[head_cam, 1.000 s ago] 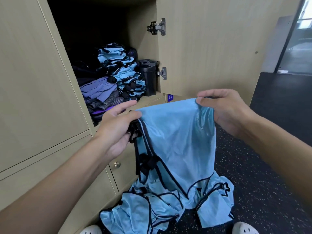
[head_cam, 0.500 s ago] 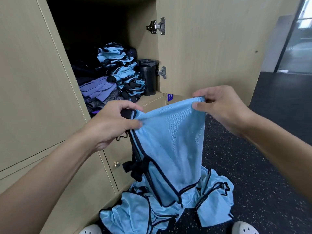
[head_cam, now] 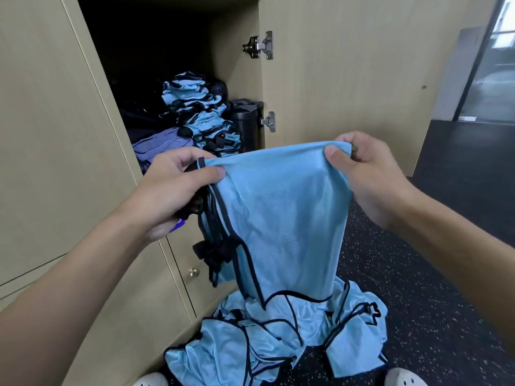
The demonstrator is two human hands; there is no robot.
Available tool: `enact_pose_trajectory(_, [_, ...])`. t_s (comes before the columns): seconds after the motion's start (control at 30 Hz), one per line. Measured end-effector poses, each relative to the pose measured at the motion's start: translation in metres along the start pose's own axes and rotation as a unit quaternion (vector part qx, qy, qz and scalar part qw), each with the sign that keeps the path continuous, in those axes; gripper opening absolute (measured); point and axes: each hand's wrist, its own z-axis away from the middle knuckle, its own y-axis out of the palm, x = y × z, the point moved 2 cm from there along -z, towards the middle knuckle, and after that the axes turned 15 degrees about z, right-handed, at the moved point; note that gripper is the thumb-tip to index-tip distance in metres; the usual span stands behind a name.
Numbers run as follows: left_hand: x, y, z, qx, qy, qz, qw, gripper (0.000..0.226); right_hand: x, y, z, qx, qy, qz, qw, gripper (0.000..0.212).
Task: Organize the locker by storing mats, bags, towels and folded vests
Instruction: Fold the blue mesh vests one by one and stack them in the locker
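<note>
A light blue vest (head_cam: 281, 218) with black trim hangs in front of me, stretched by its top edge. My left hand (head_cam: 172, 190) pinches its left corner together with bunched black straps. My right hand (head_cam: 367, 174) pinches the right corner between thumb and fingers. Behind it the locker (head_cam: 237, 79) stands open, with a stack of folded blue vests (head_cam: 200, 115) on its shelf. More loose blue vests (head_cam: 264, 338) lie in a heap on the floor below.
Purple folded cloths (head_cam: 161, 146) and a black container (head_cam: 245, 123) sit beside the stack in the locker. The open door (head_cam: 362, 73) stands at the right. A lower door with a brass knob (head_cam: 193, 272) is shut. My white shoes (head_cam: 404, 378) show at the bottom edge.
Both hands lifted the vest higher and pulled its top edge flatter and wider. The hem has risen off the floor pile.
</note>
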Motion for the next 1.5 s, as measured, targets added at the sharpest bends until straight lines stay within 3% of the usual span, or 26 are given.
enact_pose_trajectory(0.07, [-0.002, 0.004, 0.000, -0.014, -0.010, 0.053, 0.998, 0.012, -0.004, 0.009, 0.004, 0.053, 0.027, -0.083, 0.995, 0.033])
enact_pose_trajectory(0.17, [0.003, 0.000, -0.006, -0.084, -0.037, 0.103, 0.990, 0.012, -0.010, 0.021, 0.009, 0.120, 0.033, -0.085, 0.989, 0.063])
enact_pose_trajectory(0.23, [0.015, -0.002, -0.006, -0.111, -0.103, 0.153, 0.977, 0.047, -0.007, 0.022, 0.007, 0.089, 0.034, -0.128, 0.987, 0.066])
enact_pose_trajectory(0.3, [0.032, 0.011, 0.006, -0.040, -0.225, 0.168, 0.959, 0.077, -0.006, 0.020, 0.003, 0.057, 0.049, -0.168, 0.983, 0.068])
enact_pose_trajectory(0.37, [0.044, 0.027, 0.018, 0.006, -0.291, 0.167, 0.942, 0.093, -0.003, 0.020, 0.001, 0.038, 0.075, -0.170, 0.982, 0.070])
enact_pose_trajectory(0.47, [0.043, 0.028, 0.009, -0.031, -0.222, 0.196, 0.955, 0.076, -0.006, 0.013, -0.005, 0.028, 0.091, -0.170, 0.981, 0.077])
enact_pose_trajectory(0.53, [0.038, 0.019, 0.000, -0.076, -0.180, 0.218, 0.956, 0.070, -0.011, 0.013, -0.004, 0.105, 0.110, -0.154, 0.976, 0.093])
enact_pose_trajectory(0.6, [0.039, 0.020, 0.007, -0.048, -0.227, 0.197, 0.952, 0.077, -0.017, 0.019, 0.004, 0.167, 0.117, -0.092, 0.975, 0.098])
enact_pose_trajectory(0.67, [0.043, 0.029, 0.017, -0.023, -0.270, 0.132, 0.954, 0.091, -0.020, 0.020, 0.007, 0.131, 0.116, -0.073, 0.982, 0.095])
enact_pose_trajectory(0.73, [0.042, 0.029, 0.013, -0.060, -0.232, 0.139, 0.961, 0.094, -0.020, 0.016, 0.004, 0.094, 0.119, -0.117, 0.981, 0.098])
enact_pose_trajectory(0.83, [0.031, 0.018, 0.002, -0.127, -0.165, 0.208, 0.956, 0.086, -0.019, 0.020, 0.010, 0.165, 0.112, -0.086, 0.976, 0.121])
enact_pose_trajectory(0.87, [0.029, 0.015, 0.001, -0.136, -0.165, 0.215, 0.953, 0.086, -0.020, 0.023, 0.013, 0.188, 0.100, -0.072, 0.974, 0.118])
enact_pose_trajectory(0.93, [0.028, 0.015, 0.005, -0.139, -0.172, 0.188, 0.957, 0.088, -0.023, 0.027, 0.014, 0.182, 0.079, -0.094, 0.976, 0.093])
enact_pose_trajectory(1.03, [0.030, 0.020, 0.011, -0.119, -0.183, 0.119, 0.969, 0.092, -0.016, 0.027, 0.010, 0.103, 0.078, -0.175, 0.976, 0.050])
enact_pose_trajectory(1.13, [0.038, 0.031, 0.019, -0.062, -0.224, 0.112, 0.966, 0.112, -0.014, 0.022, 0.008, 0.049, 0.098, -0.135, 0.985, 0.014])
enact_pose_trajectory(1.2, [0.046, 0.039, 0.026, -0.023, -0.241, 0.113, 0.964, 0.121, -0.015, 0.019, 0.005, 0.036, 0.114, -0.123, 0.985, 0.010])
enact_pose_trajectory(1.27, [0.054, 0.046, 0.031, 0.001, -0.236, 0.087, 0.968, 0.114, -0.013, 0.015, 0.003, 0.029, 0.124, -0.127, 0.984, 0.008])
enact_pose_trajectory(1.5, [0.042, 0.032, 0.016, 0.000, -0.175, 0.115, 0.978, 0.040, -0.010, -0.003, 0.000, 0.128, 0.122, -0.093, 0.980, 0.029])
